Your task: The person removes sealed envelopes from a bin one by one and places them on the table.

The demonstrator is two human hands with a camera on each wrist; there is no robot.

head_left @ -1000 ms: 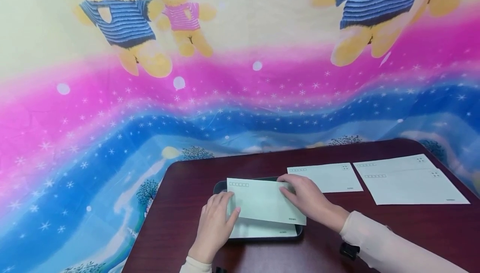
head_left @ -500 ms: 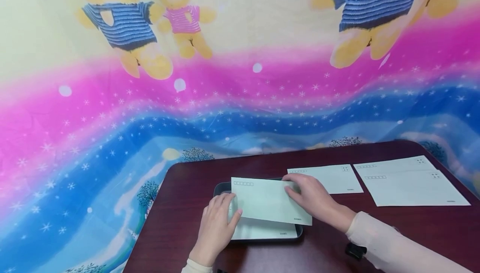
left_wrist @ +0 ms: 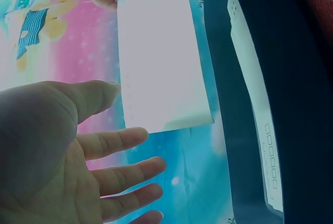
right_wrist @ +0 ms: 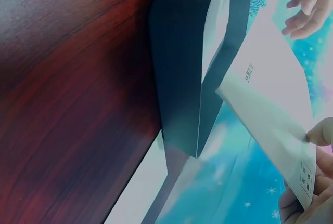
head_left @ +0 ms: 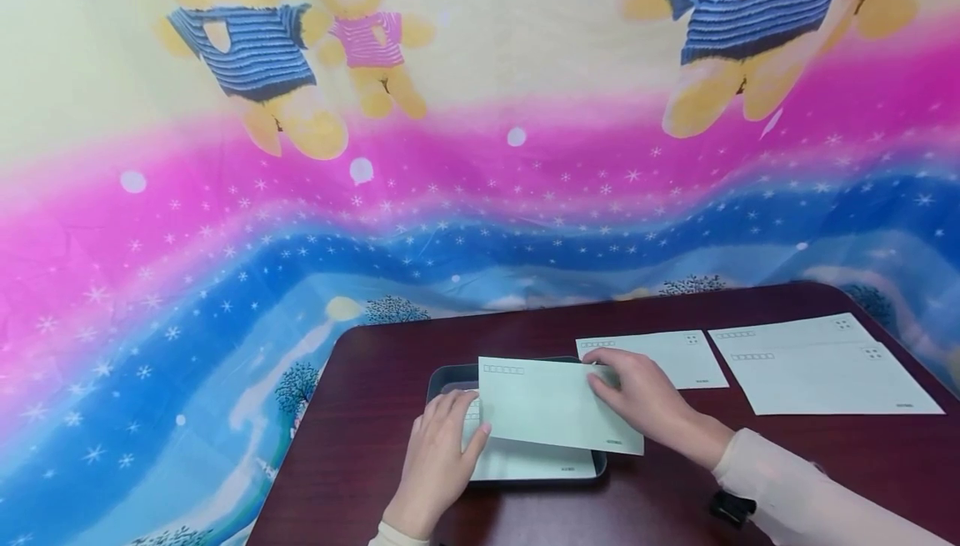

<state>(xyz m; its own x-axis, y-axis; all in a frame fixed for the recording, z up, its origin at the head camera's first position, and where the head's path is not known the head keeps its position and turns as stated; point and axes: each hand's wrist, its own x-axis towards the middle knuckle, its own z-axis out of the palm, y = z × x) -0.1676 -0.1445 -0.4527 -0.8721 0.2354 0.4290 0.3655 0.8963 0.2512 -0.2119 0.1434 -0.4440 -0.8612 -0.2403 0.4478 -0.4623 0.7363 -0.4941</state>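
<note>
A pale envelope (head_left: 555, 404) is held tilted over a dark tray (head_left: 602, 467), its upper right corner pinched by my right hand (head_left: 641, 392). The right wrist view shows the thumb on one face of the envelope (right_wrist: 276, 109) and curled fingers behind it. My left hand (head_left: 440, 454) is at the tray's left side. Its fingers and thumb (left_wrist: 96, 99) are spread, the thumb tip close to the held envelope's edge in the left wrist view. Inside the tray lies another envelope (head_left: 536, 463), partly covered by the held one.
Right of the tray, a single envelope (head_left: 667, 363) lies on the dark red table (head_left: 675, 479). Farther right, two overlapping envelopes (head_left: 832, 379) lie flat. A cloth printed with teddy bears (head_left: 480, 154) hangs behind the table.
My right hand has moved to the right, carrying the envelope with it. The envelope's left edge has drawn away from my left fingers, while the left hand has shifted slightly right.
</note>
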